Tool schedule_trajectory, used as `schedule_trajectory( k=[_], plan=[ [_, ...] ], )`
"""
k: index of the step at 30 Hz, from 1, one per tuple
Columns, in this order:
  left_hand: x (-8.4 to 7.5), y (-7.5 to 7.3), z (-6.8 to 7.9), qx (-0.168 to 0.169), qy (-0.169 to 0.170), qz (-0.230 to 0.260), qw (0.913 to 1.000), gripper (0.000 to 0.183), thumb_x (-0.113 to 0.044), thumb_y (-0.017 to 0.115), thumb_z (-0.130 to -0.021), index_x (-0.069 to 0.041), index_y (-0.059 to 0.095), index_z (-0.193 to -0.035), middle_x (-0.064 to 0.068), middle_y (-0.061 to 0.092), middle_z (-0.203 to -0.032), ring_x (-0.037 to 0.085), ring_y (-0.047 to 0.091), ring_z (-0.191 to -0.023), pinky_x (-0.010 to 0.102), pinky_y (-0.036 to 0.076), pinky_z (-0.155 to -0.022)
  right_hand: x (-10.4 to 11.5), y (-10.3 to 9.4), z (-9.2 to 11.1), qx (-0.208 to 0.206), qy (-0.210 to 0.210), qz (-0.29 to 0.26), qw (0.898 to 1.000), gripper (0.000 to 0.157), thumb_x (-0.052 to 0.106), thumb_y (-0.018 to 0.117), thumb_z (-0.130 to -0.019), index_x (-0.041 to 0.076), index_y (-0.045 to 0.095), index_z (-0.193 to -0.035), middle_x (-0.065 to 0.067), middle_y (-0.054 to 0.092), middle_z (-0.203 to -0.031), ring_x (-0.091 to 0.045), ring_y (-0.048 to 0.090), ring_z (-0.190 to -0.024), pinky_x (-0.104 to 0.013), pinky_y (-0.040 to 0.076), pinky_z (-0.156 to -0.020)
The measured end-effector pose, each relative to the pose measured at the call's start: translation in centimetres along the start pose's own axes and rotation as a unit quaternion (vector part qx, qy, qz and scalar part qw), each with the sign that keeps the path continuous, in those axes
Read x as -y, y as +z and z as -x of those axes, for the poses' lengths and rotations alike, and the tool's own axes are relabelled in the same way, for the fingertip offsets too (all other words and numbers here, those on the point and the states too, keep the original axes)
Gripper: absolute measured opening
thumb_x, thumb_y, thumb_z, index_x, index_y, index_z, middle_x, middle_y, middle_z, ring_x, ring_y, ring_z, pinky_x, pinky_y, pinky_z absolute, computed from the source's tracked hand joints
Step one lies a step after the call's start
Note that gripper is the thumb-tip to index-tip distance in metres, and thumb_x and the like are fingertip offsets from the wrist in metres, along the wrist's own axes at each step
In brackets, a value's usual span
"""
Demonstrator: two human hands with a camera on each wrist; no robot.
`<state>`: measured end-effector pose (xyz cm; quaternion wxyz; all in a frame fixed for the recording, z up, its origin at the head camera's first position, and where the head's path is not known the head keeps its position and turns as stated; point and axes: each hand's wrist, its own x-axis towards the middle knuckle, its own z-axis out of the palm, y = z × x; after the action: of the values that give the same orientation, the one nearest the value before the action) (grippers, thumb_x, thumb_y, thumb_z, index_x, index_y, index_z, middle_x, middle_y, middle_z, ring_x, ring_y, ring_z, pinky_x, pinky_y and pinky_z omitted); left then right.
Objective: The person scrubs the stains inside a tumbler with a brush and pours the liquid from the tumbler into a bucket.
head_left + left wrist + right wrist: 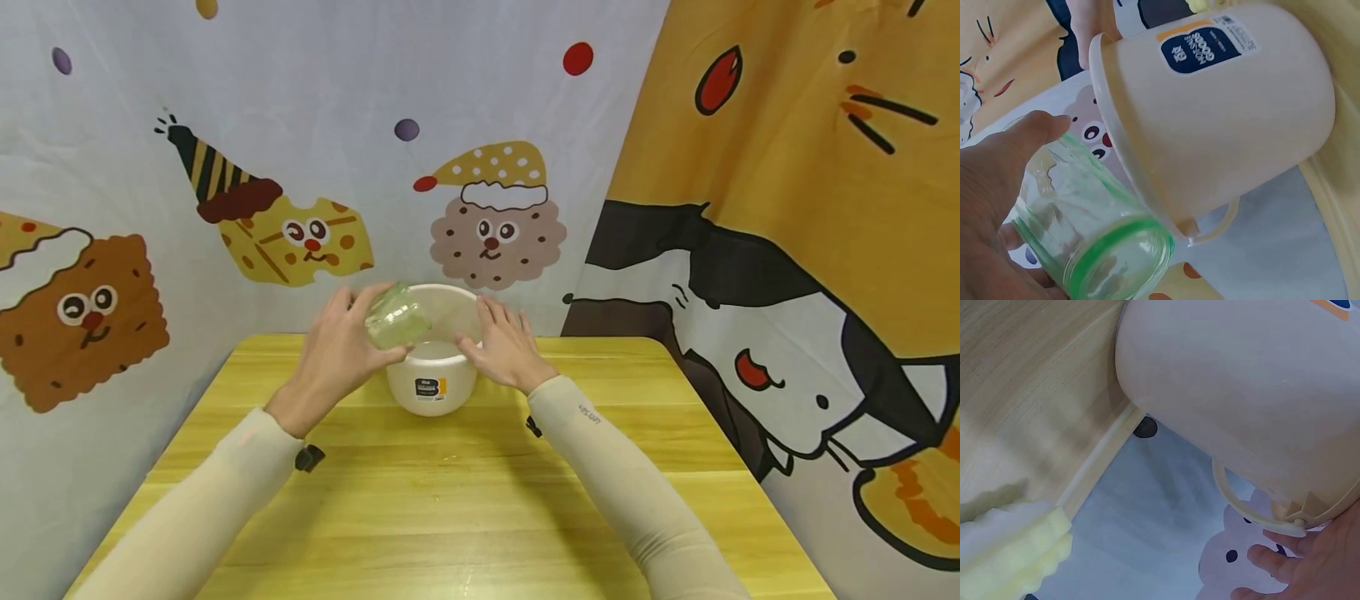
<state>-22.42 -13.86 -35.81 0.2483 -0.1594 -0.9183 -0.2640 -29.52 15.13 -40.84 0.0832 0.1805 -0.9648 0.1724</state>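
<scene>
A clear green-tinted glass point(397, 317) is held sideways by my left hand point(330, 350), fingers and thumb around its body. It tilts beside the left rim of a cream plastic bucket point(431, 392), partly over the opening. In the left wrist view the glass point(1104, 219) shows a thick green ring at its lower end, and no contents can be made out. My right hand point(510, 346) rests on the bucket's right rim, with fingers extended on the outer side near the handle point(1241, 509). What lies deep inside the bucket is hidden.
The bucket stands upright on a wooden table point(450, 517), toward its far edge. A few wet-looking spots glint on the wood. A yellow and white wavy-edged piece, sponge-like, point(1016, 550) shows in the right wrist view. Behind the table hangs a cartoon-printed cloth point(300, 100).
</scene>
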Motion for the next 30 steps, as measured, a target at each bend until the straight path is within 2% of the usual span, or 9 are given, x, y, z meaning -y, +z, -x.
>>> schedule_trajectory(
  k=[3,5,7,10,14,23,30],
  plan=[
    [-0.1,0.1,0.7,0.004,-0.01,0.005,0.9999,0.099,-0.043,0.106,-0.086,-0.017,0.058,-0.168,0.02,0.062,-0.122,0.033,0.06,-0.093,0.045,0.058,-0.071,0.0,0.0,0.1,-0.002,0.001,-0.006,1.0,0.096,0.067,0.047,-0.115,0.01,0.02,-0.187,-0.015,0.025,-0.195,-0.044,0.028,-0.18,-0.073,0.008,-0.147],
    [-0.2,0.2,1.1,0.005,-0.02,0.01,0.9997,0.098,-0.047,0.104,-0.088,-0.015,0.058,-0.168,0.02,0.063,-0.124,0.033,0.062,-0.093,0.043,0.059,-0.069,0.0,0.0,0.1,-0.003,0.002,-0.006,1.0,0.095,0.066,0.047,-0.115,0.01,0.02,-0.187,-0.015,0.025,-0.195,-0.044,0.029,-0.179,-0.073,0.009,-0.147],
    [-0.3,0.2,1.5,0.005,-0.03,0.018,0.9994,0.099,-0.05,0.102,-0.089,-0.012,0.056,-0.168,0.02,0.064,-0.129,0.034,0.064,-0.097,0.046,0.062,-0.07,0.0,0.1,0.2,-0.003,0.002,-0.008,1.0,0.095,0.067,0.047,-0.115,0.009,0.021,-0.187,-0.016,0.025,-0.195,-0.045,0.029,-0.179,-0.073,0.009,-0.147],
    [-0.3,0.4,2.0,-0.001,-0.036,0.03,0.9989,0.101,-0.052,0.101,-0.089,-0.006,0.055,-0.166,0.022,0.066,-0.14,0.038,0.069,-0.109,0.056,0.067,-0.08,-0.1,0.0,0.2,-0.002,0.003,-0.006,1.0,0.097,0.069,0.045,-0.114,0.009,0.02,-0.187,-0.016,0.025,-0.195,-0.044,0.029,-0.179,-0.073,0.009,-0.147],
    [-0.1,0.6,2.7,-0.011,-0.04,0.042,0.9983,0.101,-0.051,0.102,-0.089,-0.002,0.055,-0.164,0.023,0.066,-0.148,0.042,0.071,-0.119,0.064,0.068,-0.093,-0.1,0.0,0.1,0.002,0.003,-0.003,1.0,0.1,0.073,0.042,-0.113,0.01,0.018,-0.187,-0.015,0.024,-0.195,-0.044,0.028,-0.18,-0.072,0.01,-0.148],
    [0.1,1.4,4.8,-0.025,-0.048,0.064,0.9964,0.097,-0.047,0.104,-0.088,0.001,0.056,-0.157,0.022,0.069,-0.139,0.042,0.072,-0.117,0.064,0.066,-0.093,-0.1,0.3,0.1,0.002,0.002,-0.005,1.0,0.099,0.072,0.042,-0.113,0.011,0.018,-0.187,-0.013,0.024,-0.195,-0.043,0.029,-0.18,-0.073,0.01,-0.147],
    [0.2,1.8,5.9,-0.014,-0.057,0.078,0.9952,0.095,-0.041,0.106,-0.086,0.0,0.054,-0.155,0.022,0.07,-0.136,0.043,0.073,-0.119,0.064,0.066,-0.096,-0.3,0.3,0.0,-0.004,0.002,-0.015,1.0,0.098,0.069,0.047,-0.114,0.011,0.018,-0.187,-0.014,0.024,-0.195,-0.044,0.028,-0.18,-0.073,0.009,-0.147]
  ],
)
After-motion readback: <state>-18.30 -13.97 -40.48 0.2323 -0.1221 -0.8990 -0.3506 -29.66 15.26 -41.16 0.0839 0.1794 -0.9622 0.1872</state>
